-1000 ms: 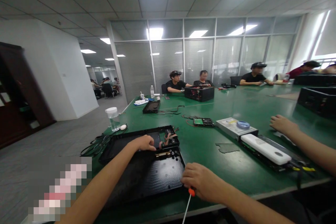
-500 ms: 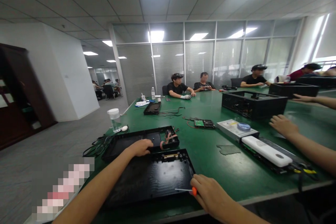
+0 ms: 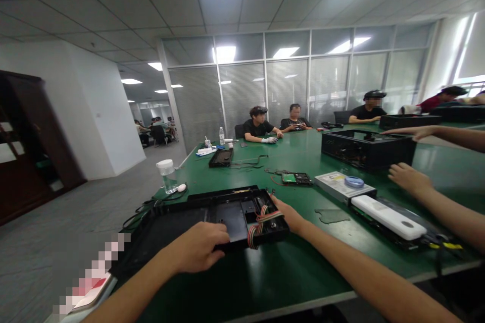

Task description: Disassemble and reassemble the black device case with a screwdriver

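A shallow black casing (image 3: 223, 214) with striped ribbon wires (image 3: 263, 224) at its right end lies close in front of me, tilted a little. My left hand (image 3: 202, 245) is closed on its near edge, thumb below and fingers curled over the rim. At the casing's right end is my right hand (image 3: 290, 216), with its fingertips hidden behind the corner. Behind the casing, the upper edge of a flat black panel (image 3: 223, 193) shows, close to the right fingers. The orange-handled screwdriver is out of sight.
A lidded clear jar (image 3: 166, 176) and a white oval object (image 3: 182, 187) stand at left. To the right lie a small green-and-black part (image 3: 295, 178), a silver drive (image 3: 337, 184) and a white bar-shaped device (image 3: 388, 217). A co-worker's hands (image 3: 411, 180) are beside a black case (image 3: 367, 150).
The ribbon-wire casing has come forward and right with my left hand; the flat panel is now behind it. My right hand moved up and away, and the screwdriver no longer shows.
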`<state>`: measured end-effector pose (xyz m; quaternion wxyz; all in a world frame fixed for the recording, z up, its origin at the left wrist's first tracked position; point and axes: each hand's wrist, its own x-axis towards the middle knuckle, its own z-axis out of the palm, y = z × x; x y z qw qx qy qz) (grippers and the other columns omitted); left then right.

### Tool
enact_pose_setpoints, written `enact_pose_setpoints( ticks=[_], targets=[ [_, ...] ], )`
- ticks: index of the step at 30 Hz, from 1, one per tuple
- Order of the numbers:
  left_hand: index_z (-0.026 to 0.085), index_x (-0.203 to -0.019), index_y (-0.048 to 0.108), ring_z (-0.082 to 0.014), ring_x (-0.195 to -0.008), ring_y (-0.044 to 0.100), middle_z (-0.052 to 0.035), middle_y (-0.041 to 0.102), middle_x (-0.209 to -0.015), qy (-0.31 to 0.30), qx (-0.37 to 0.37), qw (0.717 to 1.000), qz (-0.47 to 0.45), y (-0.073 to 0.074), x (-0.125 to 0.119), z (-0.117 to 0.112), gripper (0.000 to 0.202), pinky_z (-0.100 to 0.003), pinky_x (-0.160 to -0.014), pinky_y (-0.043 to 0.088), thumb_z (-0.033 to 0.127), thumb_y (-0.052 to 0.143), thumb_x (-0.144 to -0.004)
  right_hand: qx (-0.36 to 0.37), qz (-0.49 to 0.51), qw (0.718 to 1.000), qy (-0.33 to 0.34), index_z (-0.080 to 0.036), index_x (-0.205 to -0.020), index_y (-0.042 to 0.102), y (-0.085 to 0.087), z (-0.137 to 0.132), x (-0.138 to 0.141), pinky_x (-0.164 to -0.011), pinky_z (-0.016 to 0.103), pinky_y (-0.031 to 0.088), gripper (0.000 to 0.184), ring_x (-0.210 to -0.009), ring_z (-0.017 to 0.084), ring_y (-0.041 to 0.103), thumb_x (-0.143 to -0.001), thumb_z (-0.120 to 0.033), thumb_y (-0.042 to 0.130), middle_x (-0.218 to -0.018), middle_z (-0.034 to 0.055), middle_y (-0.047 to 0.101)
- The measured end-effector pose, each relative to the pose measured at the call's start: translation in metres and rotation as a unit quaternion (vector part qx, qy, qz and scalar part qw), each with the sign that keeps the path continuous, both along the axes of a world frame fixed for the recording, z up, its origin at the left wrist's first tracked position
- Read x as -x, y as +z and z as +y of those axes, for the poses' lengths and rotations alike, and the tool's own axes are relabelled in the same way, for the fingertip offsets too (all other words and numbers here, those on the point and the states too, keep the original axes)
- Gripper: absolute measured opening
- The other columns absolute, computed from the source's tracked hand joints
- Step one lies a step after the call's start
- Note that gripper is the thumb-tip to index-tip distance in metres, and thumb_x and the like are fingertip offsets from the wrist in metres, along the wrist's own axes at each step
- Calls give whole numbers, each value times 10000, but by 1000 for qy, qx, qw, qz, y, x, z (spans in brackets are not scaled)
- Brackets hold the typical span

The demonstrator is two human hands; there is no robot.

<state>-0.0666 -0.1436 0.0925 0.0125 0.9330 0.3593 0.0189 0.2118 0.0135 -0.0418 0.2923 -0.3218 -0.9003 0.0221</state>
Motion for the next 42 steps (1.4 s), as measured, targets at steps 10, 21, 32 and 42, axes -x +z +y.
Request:
enact_pose_setpoints(
  ticks=[10,21,32,42],
  targets=[
    [237,-785,546,-160,-748,546,-6,578,-830,12,73,996,-43,-61,-4,-28,74,-249,-645,385,185,535,-734,-16,19,957,-290,-138,-1165,491,5,46,-66,-832,322,391,370,-1014,230,507,-845,-297,392,-1197,145,499],
    [202,-962,596,-182,-808,558,-40,600,-895,61,85,994,-26,-60,11,72,266,-266,-721,423,392,482,-814,155,21,980,-123,-162,-779,611,2,1,-1,-651,243,374,412,-686,168,577,-836,-491,369,-720,52,641],
    [219,-959,635,-175,-1011,481,-52,432,-1233,17,-46,991,-123,-116,24,130,211,-322,-922,365,246,449,-861,163,0,977,-140,-156,-763,627,7,-6,5,-632,241,359,420,-697,177,583,-851,-465,356,-732,69,649],
    [160,-867,613,-185,-1004,480,-84,555,-1050,-33,-107,976,-185,-80,-22,124,186,-314,-900,378,154,431,-826,171,10,976,-137,-155,-794,634,10,-6,9,-656,238,367,384,-720,173,572,-843,-441,382,-750,59,645]
  ],
)
